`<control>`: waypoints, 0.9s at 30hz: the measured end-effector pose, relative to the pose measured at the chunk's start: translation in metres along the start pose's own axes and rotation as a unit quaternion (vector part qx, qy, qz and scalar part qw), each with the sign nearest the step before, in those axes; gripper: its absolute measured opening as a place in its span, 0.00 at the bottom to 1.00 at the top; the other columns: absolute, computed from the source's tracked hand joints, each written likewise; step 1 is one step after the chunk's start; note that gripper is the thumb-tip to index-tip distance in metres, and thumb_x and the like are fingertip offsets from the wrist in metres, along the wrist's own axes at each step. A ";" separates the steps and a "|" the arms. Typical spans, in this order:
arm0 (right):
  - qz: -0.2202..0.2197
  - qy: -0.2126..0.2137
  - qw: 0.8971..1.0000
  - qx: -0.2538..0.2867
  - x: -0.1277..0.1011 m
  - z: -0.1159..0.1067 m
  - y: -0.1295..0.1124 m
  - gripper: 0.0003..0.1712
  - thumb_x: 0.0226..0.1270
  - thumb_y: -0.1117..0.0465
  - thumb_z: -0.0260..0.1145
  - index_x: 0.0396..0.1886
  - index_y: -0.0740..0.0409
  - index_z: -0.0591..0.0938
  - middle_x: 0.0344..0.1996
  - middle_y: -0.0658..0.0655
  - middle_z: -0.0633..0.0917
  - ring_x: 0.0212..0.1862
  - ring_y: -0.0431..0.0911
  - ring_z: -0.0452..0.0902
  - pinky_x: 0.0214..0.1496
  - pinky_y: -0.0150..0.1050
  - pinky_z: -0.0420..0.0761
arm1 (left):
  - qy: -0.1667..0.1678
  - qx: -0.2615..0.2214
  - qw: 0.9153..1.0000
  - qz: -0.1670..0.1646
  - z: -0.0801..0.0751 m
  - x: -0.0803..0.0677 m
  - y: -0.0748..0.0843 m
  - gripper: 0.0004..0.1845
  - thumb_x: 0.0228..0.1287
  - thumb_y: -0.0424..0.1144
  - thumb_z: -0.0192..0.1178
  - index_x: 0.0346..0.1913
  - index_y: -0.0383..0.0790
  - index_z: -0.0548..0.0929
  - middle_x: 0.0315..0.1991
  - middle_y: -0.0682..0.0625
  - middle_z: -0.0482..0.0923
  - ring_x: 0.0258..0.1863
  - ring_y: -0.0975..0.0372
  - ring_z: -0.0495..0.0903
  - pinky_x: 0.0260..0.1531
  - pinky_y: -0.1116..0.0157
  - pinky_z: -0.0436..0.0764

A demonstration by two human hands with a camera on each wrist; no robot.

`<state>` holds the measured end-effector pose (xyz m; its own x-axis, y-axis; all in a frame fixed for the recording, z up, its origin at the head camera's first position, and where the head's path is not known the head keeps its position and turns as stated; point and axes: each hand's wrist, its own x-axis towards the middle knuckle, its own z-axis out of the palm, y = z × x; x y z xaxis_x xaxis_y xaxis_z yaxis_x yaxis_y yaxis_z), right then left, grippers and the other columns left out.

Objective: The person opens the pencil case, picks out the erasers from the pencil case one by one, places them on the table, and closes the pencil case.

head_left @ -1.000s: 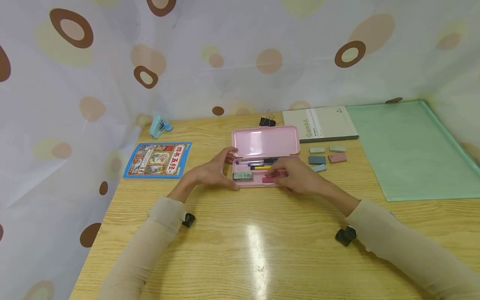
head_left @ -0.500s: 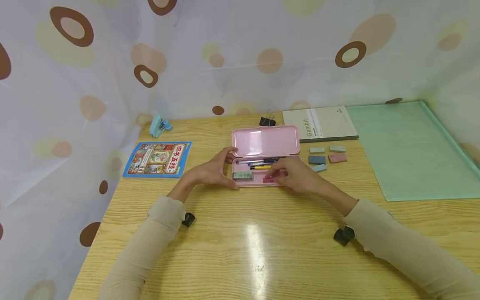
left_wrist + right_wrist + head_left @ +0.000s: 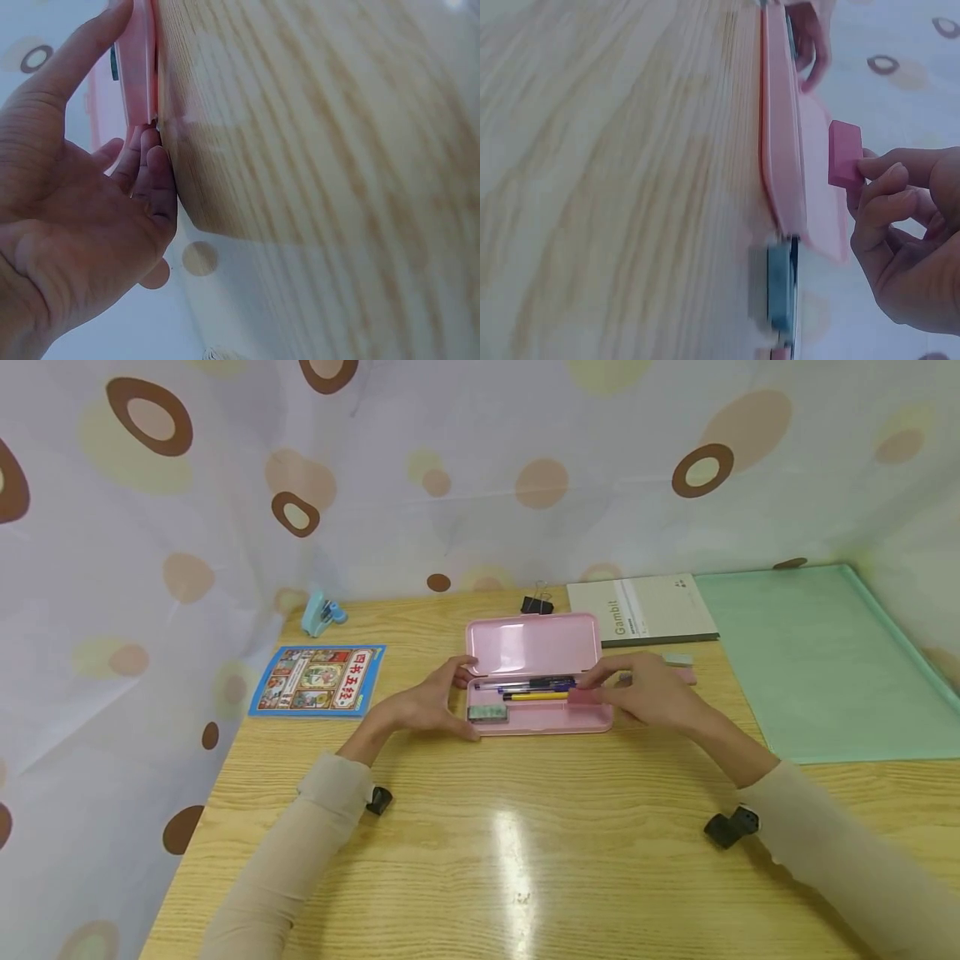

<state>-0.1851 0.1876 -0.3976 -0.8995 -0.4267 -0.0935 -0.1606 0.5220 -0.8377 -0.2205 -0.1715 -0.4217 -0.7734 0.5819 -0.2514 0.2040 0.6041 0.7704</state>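
An open pink pencil case (image 3: 553, 717) lies on the wooden table, its lid (image 3: 532, 643) folded back. Pens (image 3: 525, 686) lie along its rear edge, and a grey-green eraser (image 3: 487, 713) sits at its left end. My left hand (image 3: 450, 695) grips the case's left end, thumb behind and fingers in front; the left wrist view shows this hand (image 3: 82, 217) against the case (image 3: 136, 67). My right hand (image 3: 611, 687) pinches a pink eraser (image 3: 582, 697) just above the case's right end. The right wrist view shows the pink eraser (image 3: 845, 154) held clear of the case (image 3: 780, 150).
Loose erasers (image 3: 677, 659) lie right of the case, partly behind my right hand. A blue eraser (image 3: 780, 289) shows in the right wrist view. At the back are a Gambit notebook (image 3: 641, 607) and a black binder clip (image 3: 536, 603). A green folder (image 3: 817, 660) lies right; a booklet (image 3: 318, 679) and blue stapler (image 3: 321, 612) lie left.
My right hand has lifted the pink eraser from the case's front middle and carried it right and back. The left hand has stayed on the case.
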 end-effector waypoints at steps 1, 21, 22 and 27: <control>0.005 0.005 1.000 -0.006 -0.003 -0.005 0.004 0.08 0.74 0.60 0.68 0.48 0.52 0.89 0.38 0.60 0.87 0.13 0.39 0.63 0.14 0.34 0.64 | 0.001 -0.001 1.000 0.000 0.000 0.000 0.000 0.62 0.49 0.43 0.83 0.80 0.45 0.50 0.71 0.43 0.63 0.71 0.52 0.64 0.76 0.56 0.62; 0.103 0.043 0.991 -0.073 -0.055 -0.077 0.060 0.14 0.78 0.60 0.64 0.56 0.61 0.85 0.12 0.51 0.71 0.13 0.43 0.62 0.15 0.39 0.66 | 0.000 -0.006 1.000 -0.003 0.001 0.000 -0.002 0.62 0.49 0.42 0.83 0.80 0.45 0.50 0.71 0.44 0.63 0.71 0.53 0.64 0.76 0.57 0.62; 0.102 0.045 0.991 -0.079 -0.055 -0.077 0.061 0.14 0.77 0.60 0.64 0.55 0.62 0.85 0.15 0.51 0.73 0.14 0.43 0.63 0.16 0.39 0.67 | 0.001 -0.005 1.000 -0.004 0.001 0.000 -0.002 0.62 0.49 0.42 0.83 0.80 0.45 0.50 0.71 0.45 0.63 0.71 0.53 0.64 0.76 0.57 0.62; 0.111 0.042 0.989 -0.088 -0.055 -0.077 0.068 0.13 0.77 0.60 0.64 0.54 0.61 0.85 0.18 0.53 0.76 0.15 0.43 0.64 0.18 0.38 0.68 | 0.000 0.003 1.000 -0.002 0.000 0.001 -0.003 0.62 0.49 0.43 0.84 0.80 0.45 0.50 0.71 0.45 0.63 0.71 0.54 0.64 0.76 0.58 0.63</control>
<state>-0.1777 0.3028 -0.4078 -0.9497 -0.2289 -0.2139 -0.0169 0.7191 -0.6947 -0.2215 -0.1727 -0.4242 -0.7740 0.5799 -0.2541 0.2047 0.6090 0.7663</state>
